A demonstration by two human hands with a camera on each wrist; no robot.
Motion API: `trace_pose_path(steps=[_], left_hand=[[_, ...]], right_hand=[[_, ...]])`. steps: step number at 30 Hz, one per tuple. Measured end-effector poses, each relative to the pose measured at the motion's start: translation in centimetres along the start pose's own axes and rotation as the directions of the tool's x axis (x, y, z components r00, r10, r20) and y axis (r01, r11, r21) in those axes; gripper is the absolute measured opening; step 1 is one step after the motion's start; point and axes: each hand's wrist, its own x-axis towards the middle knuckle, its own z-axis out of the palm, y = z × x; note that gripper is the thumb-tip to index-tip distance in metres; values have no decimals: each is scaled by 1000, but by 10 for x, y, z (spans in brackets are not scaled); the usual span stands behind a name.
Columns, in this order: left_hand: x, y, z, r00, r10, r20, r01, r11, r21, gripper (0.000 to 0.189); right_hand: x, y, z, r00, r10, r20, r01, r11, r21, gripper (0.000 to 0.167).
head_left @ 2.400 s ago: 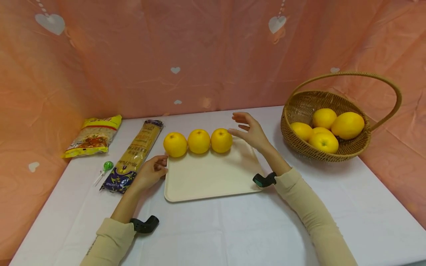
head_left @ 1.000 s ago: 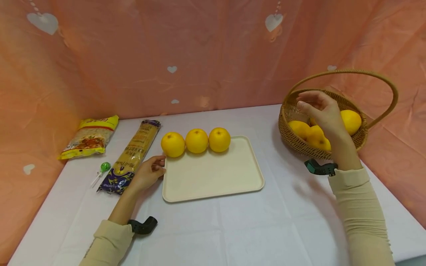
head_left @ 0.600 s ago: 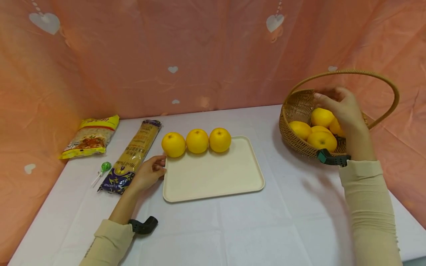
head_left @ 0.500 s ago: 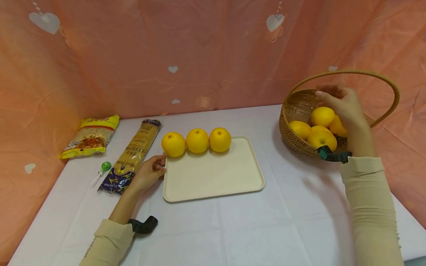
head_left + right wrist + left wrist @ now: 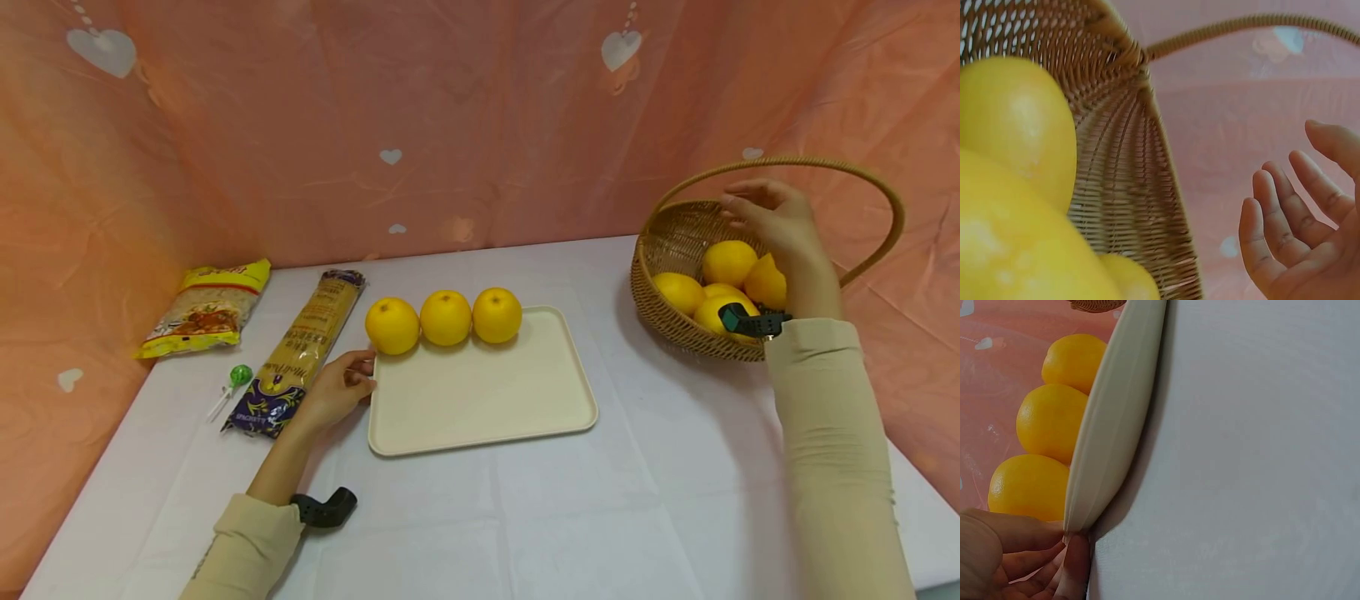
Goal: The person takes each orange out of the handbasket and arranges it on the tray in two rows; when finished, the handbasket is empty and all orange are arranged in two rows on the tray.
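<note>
The likeliest trouble lies with the three round oranges (image 5: 446,317) lined up along the far side of the cream tray (image 5: 483,400): nothing but a low rim borders them, so a tug or tilt from the left hand (image 5: 337,387) could set them rolling into one another or off onto the bench (image 5: 637,500). That hand pinches the tray's left edge between thumb and fingers, close by the leftmost orange, so a slip there might nudge the fruit too. At the wicker basket (image 5: 678,333), the arched handle (image 5: 795,161) rises over the right hand (image 5: 780,221); lifting straight up could catch it and tip the basket, and the heaped yellow fruits (image 5: 730,263) might shift if one were drawn out carelessly. The right hand is empty, its fingers loosely spread and slightly bent, hanging above the basket's far right part, apart from the fruit. The basket's fruits lie below it and nearer the person, one with a pointed, lemon-like tip; the oranges sit between the two hands, far nearer the left, with the tray's bare part in front of them.
</note>
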Motion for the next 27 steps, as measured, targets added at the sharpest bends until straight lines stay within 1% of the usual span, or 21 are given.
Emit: trace_pose_path(steps=[4,6,8,12,15,17,21,23,25,27], left_hand=[[-1,0,0,1000,0,7,0,1000,-3,45],[-1,0,-1,1000,-6,9,6,1000,-3,46],[-2,0,-1,1000,-11,6,11,1000,1,46],[-4,-1,-2,1000,-17,-3,17,1000,20,45],[-5,-1,-1,1000,-8,-4,8,1000,19,45],[-6,-1,-1,1000,2,-3,-2,1000,15,45],[-7,-1,-1,1000,5,-4,-5,1000,4,45],[-7,-1,-1,1000,1,1,-1,1000,-6,45],[-7,-1,-1,1000,-4,3,4,1000,-17,45],[-7,0,-1,1000,-10,7,10,999,-30,45]], right_hand=[[7,5,-4,999,41,-36,-41,999,-2,23],[10,8,-4,998,37,-46,-39,999,-37,23],[12,10,-4,999,25,-48,-29,996,-86,23],[14,15,-5,999,-34,-43,25,980,-198,21],[16,19,-6,997,-62,-51,48,970,-240,18],[16,22,-8,996,-66,-64,47,964,-260,18],[17,29,-10,993,-60,-98,30,961,-277,25],[17,32,-11,991,-75,-112,40,957,-287,25],[17,35,-11,987,-107,-124,63,948,-312,20],[16,38,-11,981,-142,-135,84,927,-366,17]])
